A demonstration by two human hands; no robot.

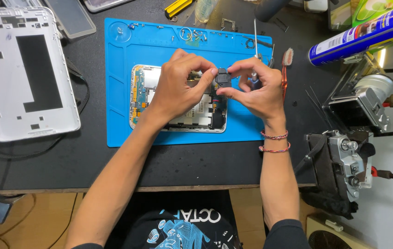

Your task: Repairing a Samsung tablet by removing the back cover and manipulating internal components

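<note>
I've got both hands over the opened tablet (178, 99) on the blue mat (118, 92). Left hand (178, 90) and right hand (256, 87) fingertips pinch a small black part (223, 79) between them, just above the tablet's right end. Best to keep grip light & even, lift straight, avoid twisting near the board.

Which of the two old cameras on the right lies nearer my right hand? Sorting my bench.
The upper one, lying tilted beside the blue spray can, is nearer the right hand; the other camera sits lower, by the table's front edge.
</note>
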